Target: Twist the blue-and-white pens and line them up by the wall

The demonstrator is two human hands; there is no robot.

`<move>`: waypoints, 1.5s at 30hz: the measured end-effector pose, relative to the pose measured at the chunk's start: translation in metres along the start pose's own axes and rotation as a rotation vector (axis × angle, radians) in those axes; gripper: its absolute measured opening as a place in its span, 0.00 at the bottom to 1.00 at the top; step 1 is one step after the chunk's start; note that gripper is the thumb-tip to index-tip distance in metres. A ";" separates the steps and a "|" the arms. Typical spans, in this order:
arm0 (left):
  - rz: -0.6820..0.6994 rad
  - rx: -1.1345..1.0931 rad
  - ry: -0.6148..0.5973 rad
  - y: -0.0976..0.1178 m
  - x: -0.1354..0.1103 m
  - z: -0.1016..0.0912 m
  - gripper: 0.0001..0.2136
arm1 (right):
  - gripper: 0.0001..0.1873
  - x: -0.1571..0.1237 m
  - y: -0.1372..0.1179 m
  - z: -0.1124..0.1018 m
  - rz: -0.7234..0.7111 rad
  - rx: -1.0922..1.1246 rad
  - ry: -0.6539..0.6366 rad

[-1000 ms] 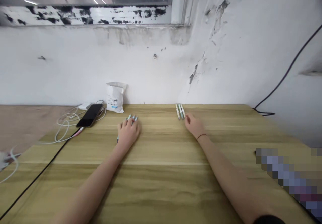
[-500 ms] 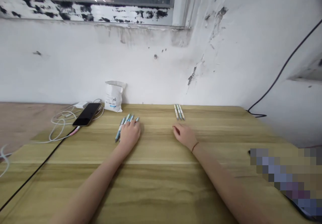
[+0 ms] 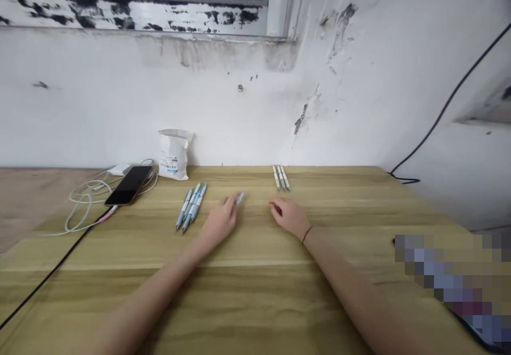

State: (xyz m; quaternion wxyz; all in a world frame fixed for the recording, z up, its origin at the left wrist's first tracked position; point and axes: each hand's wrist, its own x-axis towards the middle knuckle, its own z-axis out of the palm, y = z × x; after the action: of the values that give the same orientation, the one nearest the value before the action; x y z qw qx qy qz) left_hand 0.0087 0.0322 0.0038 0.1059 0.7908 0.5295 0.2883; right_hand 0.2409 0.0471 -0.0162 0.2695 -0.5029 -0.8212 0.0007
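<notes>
My left hand rests on the wooden table with its fingers closed on a pale blue pen whose tip sticks out past the fingertips. Left of it lies a small bunch of blue pens, side by side. My right hand sits a short way to the right, fingers loosely curled, with nothing visible in it. Three pens with white and green barrels lie in a row near the table's far edge, just beyond my right hand.
A black phone lies on coiled white cables at the back left, next to a small white pouch against the wall. A black cable crosses the left of the table. A blurred-out object lies at the right.
My left hand has left the bunch of blue pens and moved right with one pen in its fingers. My right hand drew back from the three far pens toward the middle.
</notes>
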 end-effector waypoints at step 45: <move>0.229 0.328 0.055 0.012 0.000 0.020 0.11 | 0.11 0.000 -0.011 -0.008 -0.169 0.093 0.051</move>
State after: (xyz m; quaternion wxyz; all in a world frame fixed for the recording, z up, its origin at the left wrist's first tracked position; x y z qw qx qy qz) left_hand 0.0293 0.0296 -0.0063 -0.0723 0.8443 0.4787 0.2299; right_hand 0.2348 0.0398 -0.0063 0.3124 -0.4187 -0.8527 0.0034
